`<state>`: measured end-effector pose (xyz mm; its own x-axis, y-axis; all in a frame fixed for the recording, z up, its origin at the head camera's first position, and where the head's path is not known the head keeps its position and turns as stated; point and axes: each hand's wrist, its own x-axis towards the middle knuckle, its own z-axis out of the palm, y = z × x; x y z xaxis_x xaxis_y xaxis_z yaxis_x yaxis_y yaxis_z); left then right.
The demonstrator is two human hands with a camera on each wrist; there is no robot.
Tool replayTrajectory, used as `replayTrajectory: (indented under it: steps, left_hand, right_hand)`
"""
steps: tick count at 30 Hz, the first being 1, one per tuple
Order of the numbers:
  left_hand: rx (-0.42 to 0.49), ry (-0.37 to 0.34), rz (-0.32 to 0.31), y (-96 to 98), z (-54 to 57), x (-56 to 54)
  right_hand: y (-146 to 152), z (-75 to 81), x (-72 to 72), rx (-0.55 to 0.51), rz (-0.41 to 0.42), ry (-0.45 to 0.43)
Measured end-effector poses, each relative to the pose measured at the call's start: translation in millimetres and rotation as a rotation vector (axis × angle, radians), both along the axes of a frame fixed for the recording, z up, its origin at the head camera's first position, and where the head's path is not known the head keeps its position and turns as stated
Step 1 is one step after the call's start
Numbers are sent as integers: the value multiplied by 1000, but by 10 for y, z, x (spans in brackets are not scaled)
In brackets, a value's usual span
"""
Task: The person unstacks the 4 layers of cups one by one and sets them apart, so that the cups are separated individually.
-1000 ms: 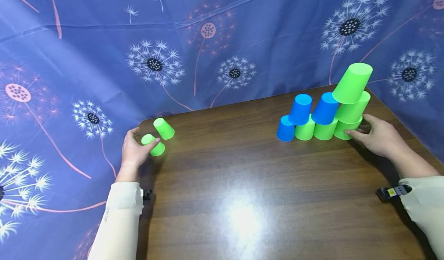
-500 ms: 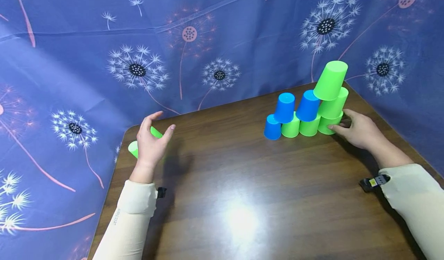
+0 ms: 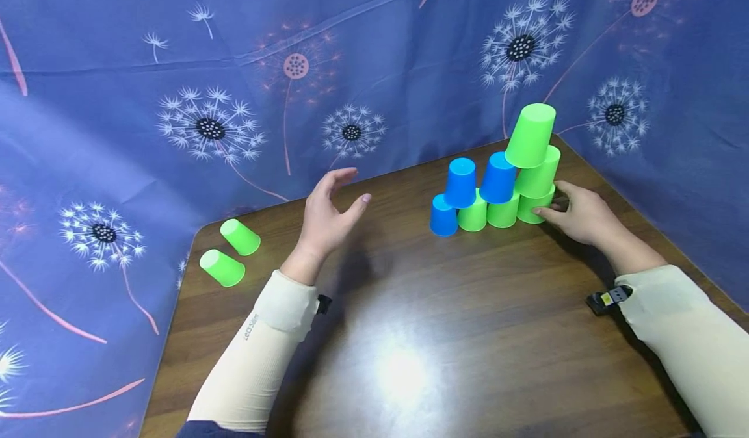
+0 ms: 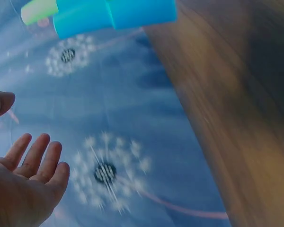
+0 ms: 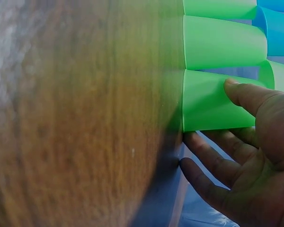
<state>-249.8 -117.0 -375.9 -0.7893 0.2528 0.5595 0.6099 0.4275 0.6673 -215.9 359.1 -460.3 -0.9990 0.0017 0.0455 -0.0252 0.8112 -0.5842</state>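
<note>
The cup stack [image 3: 499,178] stands on the bench [image 3: 468,334], all of its cups mouth-down, in three tiers. The bottom tier of the cup stack comprises, from left to right, one blue cup [image 3: 444,216], two green cups [image 3: 488,211] and the right-end green cup [image 3: 535,208]. The middle tier of the cup stack comprises two blue cups [image 3: 460,183] and, at its right, one green cup [image 3: 539,173]. A single top green cup [image 3: 530,136] bridges the right-hand pair of that tier. The right hand [image 3: 584,216], at the right side of the cup stack, pinches the right-end green cup between thumb and fingers. The left hand [image 3: 328,220] is left of the cup stack and apart from it, holding nothing, thumb and fingers spread. Two loose green cups [image 3: 222,268] stand mouth-down on the bench, well to the left of the cup stack. A blue dandelion-print cloth [image 3: 409,54] hangs behind the cup stack.
</note>
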Motion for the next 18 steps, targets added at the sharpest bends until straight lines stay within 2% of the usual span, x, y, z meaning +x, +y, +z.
replayTrajectory:
  steps: [7,18]
  left_hand:
    - [-73,-62,-59,533,189,-31]
    - [-93,-130,-149,1236,328,-104]
  right_hand:
    - [-16,-25,-16,-18,10,0]
    - [33,6,16,-31,-11,-28]
